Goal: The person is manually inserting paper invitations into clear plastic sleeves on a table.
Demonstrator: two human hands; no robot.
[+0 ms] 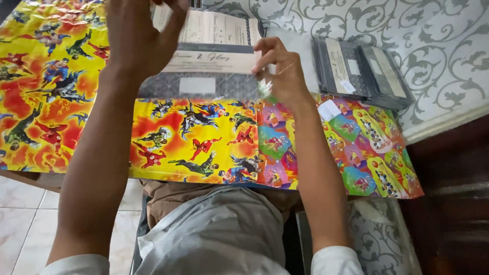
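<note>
Between both raised hands, a card [211, 48] lies crosswise, right hand [282, 71] pinching its right edge, left hand [137, 35] seemingly spread above.

Dark booklet stack [364, 74] w/ colourful wrapping paper [198, 140].

Card [211, 56] on wrapping paper [193, 142], stack of cards [359, 71] to its right

The scene is viewed from a single head-worn camera, tilted steeply downward and forward over the person's lap. Both forearms are taken in at close range, with the colourful wrapping paper [204, 142] spread just below. Only one view is provided, so nothing is shared.
</note>
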